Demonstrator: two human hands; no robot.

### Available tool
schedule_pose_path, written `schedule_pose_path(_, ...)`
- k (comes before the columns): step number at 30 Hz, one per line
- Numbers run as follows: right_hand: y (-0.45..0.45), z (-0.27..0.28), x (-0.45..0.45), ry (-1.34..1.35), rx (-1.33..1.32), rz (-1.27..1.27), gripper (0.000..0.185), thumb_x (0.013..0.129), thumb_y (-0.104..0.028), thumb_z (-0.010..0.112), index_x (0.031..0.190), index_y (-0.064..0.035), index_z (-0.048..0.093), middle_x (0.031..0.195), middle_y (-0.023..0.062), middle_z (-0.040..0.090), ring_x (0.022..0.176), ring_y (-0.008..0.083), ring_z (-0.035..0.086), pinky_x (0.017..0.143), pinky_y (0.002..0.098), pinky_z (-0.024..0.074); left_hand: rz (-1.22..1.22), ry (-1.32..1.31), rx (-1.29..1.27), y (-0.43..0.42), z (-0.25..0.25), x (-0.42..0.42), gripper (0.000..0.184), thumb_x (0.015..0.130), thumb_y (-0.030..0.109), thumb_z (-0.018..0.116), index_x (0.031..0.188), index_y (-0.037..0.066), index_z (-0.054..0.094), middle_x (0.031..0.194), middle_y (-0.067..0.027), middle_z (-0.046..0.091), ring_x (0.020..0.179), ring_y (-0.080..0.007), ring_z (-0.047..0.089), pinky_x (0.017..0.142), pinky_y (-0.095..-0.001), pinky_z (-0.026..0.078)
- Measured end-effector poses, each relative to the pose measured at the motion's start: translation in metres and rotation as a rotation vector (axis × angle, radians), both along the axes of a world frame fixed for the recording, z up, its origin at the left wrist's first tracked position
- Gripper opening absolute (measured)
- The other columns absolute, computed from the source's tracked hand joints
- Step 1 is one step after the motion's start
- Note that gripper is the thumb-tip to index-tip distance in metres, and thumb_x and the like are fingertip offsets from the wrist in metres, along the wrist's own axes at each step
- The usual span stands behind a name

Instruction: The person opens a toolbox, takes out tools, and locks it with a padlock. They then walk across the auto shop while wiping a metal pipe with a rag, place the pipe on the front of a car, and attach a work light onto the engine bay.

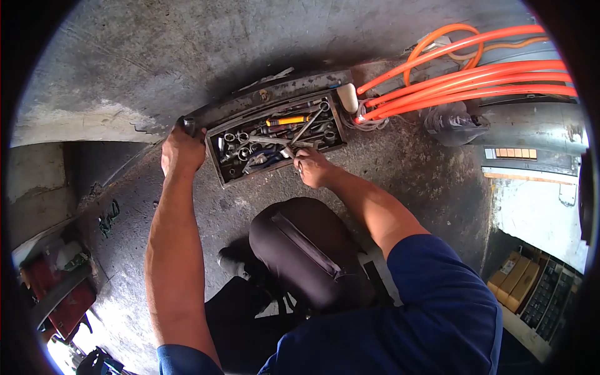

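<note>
L hand (182, 150) covers most of dark obj (189, 125), type unclear. R hand (312, 167) hides one end of metal tool (287, 152), exact kind n/a. Lower tools (242, 149) in toolbox (215, 162) buried under others, can't ID. Orange hoses (462, 74) cut off at R edge, blue shirt (406, 344) at btm. Green bit (108, 219) on floor (134, 250) too sm. to ID.

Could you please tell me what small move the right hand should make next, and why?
Probably lift the metal tool clear of the tray, since the right hand appears to grip it there, while the left hand holds a dark object.
</note>
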State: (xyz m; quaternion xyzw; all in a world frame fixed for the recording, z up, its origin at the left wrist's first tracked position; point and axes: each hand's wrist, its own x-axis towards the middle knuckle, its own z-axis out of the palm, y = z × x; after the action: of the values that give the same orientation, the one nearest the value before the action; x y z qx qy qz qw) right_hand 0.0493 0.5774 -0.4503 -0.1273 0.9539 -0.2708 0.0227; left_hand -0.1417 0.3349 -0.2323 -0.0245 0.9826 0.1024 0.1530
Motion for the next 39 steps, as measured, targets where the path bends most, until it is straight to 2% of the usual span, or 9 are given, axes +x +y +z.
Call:
schedule_pose_path(8, 0.021, 0.024, 0.028, -0.230, -0.048, 0.024, 0.012, 0.079, -0.012, 0.059, 0.090, -0.0083, 0.060, 0.106, 0.0143, 0.057, 0.111, 0.0364, 0.049, 0.097, 0.0472, 0.0400, 0.073, -0.051, 0.055, -0.003, -0.026, -0.029, 0.054, 0.085, 0.047, 0.067, 0.124, 0.011, 0.059, 0.118, -0.0178, 0.065, 0.112, -0.0366, 0.060, 0.092, -0.0445, 0.049)
schedule_pose_path(11, 0.005, 0.045, 0.055, 0.053, 0.148, -0.089, 0.018, 0.078, -0.012, 0.061, 0.096, -0.0082, 0.061, 0.111, 0.0174, 0.056, 0.114, 0.0361, 0.050, 0.099, 0.0455, 0.0409, 0.083, -0.006, 0.134, -0.013, -0.021, -0.027, 0.056, 0.083, 0.048, 0.069, 0.121, 0.008, 0.060, 0.113, -0.0180, 0.066, 0.108, -0.0364, 0.062, 0.091, -0.0434, 0.050)
schedule_pose_path(13, 0.001, 0.038, 0.071, -0.542, 0.156, -0.184, 0.030, 0.079, -0.014, 0.063, 0.108, -0.0082, 0.060, 0.118, 0.0203, 0.055, 0.116, 0.0359, 0.052, 0.097, 0.0453, 0.0439, 0.050, 0.054, 0.165, -0.025, -0.004, -0.029, 0.056, 0.083, 0.048, 0.069, 0.121, 0.008, 0.060, 0.110, -0.0165, 0.068, 0.105, -0.0349, 0.064, 0.090, -0.0405, 0.051)
schedule_pose_path(16, -0.002, 0.029, 0.086, -0.717, 0.179, -0.242, 0.039, 0.081, -0.018, 0.062, 0.118, -0.0074, 0.056, 0.121, 0.0216, 0.055, 0.115, 0.0372, 0.053, 0.095, 0.0461, 0.0468, -0.005, 0.150, 0.158, -0.048, 0.045, -0.014, 0.054, 0.083, 0.045, 0.071, 0.120, 0.007, 0.061, 0.104, -0.0156, 0.070, 0.099, -0.0306, 0.067, 0.085, -0.0375, 0.051)
schedule_pose_path(23, 0.001, 0.029, 0.075, -0.646, 0.282, -0.186, 0.038, 0.085, -0.021, 0.056, 0.120, -0.0052, 0.055, 0.120, 0.0218, 0.056, 0.115, 0.0377, 0.054, 0.096, 0.0470, 0.0462, 0.091, 0.205, 0.293, -0.165, 0.113, 0.031, 0.046, 0.084, 0.028, 0.073, 0.121, 0.004, 0.062, 0.085, -0.0070, 0.068, 0.075, -0.0108, 0.057, 0.069, -0.0267, 0.045)
schedule_pose_path(26, 0.011, 0.032, 0.062, -0.525, 0.156, -0.277, 0.028, 0.080, -0.023, 0.066, 0.103, -0.0063, 0.062, 0.110, 0.0203, 0.060, 0.100, 0.0400, 0.059, 0.089, 0.0465, 0.0487, 0.087, 0.323, 0.483, -0.227, 0.102, 0.054, 0.044, 0.086, 0.026, 0.072, 0.121, 0.001, 0.061, 0.082, -0.0038, 0.065, 0.071, -0.0086, 0.053, 0.064, -0.0252, 0.042)
schedule_pose_path(29, 0.035, 0.038, 0.038, -0.425, 0.163, -0.333, 0.028, 0.079, -0.020, 0.066, 0.103, -0.0071, 0.062, 0.109, 0.0199, 0.058, 0.101, 0.0398, 0.057, 0.090, 0.0460, 0.0483, 0.136, 0.234, 0.337, -0.268, 0.093, 0.074, 0.043, 0.087, 0.022, 0.071, 0.122, 0.000, 0.060, 0.078, 0.0011, 0.059, 0.068, -0.0079, 0.047, 0.062, -0.0249, 0.039)
schedule_pose_path(35, 0.056, 0.050, -0.013, -0.074, 0.290, -0.220, 0.034, 0.078, -0.016, 0.063, 0.112, -0.0099, 0.062, 0.114, 0.0151, 0.058, 0.110, 0.0338, 0.055, 0.095, 0.0447, 0.0467, 0.309, 0.256, 0.505, -0.279, 0.067, 0.107, 0.036, 0.086, 0.015, 0.072, 0.118, 0.003, 0.062, 0.070, 0.0042, 0.050, 0.061, -0.0067, 0.041, 0.057, -0.0243, 0.034)
schedule_pose_path(39, 0.057, 0.054, -0.042, -0.372, 0.523, -0.128, 0.038, 0.077, -0.024, 0.071, 0.111, -0.0090, 0.060, 0.116, 0.0130, 0.057, 0.115, 0.0333, 0.052, 0.097, 0.0442, 0.0451, 0.279, 0.256, 0.506, -0.274, 0.060, 0.114, 0.040, 0.087, 0.009, 0.069, 0.124, 0.001, 0.057, 0.069, 0.0038, 0.051, 0.060, -0.0046, 0.043, 0.055, -0.0216, 0.032)
